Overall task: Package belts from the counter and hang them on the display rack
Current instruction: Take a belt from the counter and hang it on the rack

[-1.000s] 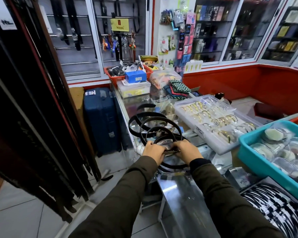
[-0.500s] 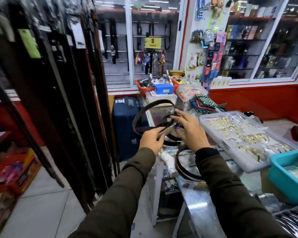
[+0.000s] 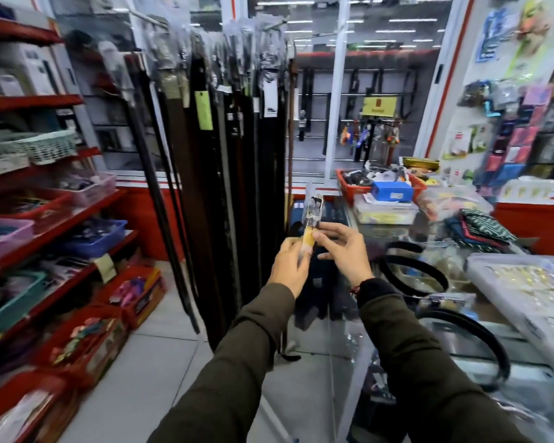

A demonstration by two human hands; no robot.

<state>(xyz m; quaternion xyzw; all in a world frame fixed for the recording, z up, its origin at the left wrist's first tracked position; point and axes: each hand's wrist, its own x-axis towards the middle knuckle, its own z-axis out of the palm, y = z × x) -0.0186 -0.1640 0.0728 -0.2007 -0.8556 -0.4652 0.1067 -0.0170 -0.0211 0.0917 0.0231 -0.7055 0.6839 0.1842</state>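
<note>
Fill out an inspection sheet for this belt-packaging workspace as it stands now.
Surface: glass counter at right, crowded.
Job's things: packaged belt end held upright in both hands; loose belts coiled on the counter; display rack full of hanging belts, ahead.
Clutter: clear tray, red basket, blue box, folded cloths.
Grippers: left hand and right hand both grip the package.
Cables: nothing seen.
Surroundings: red shelves with baskets at left; tiled floor.
</note>
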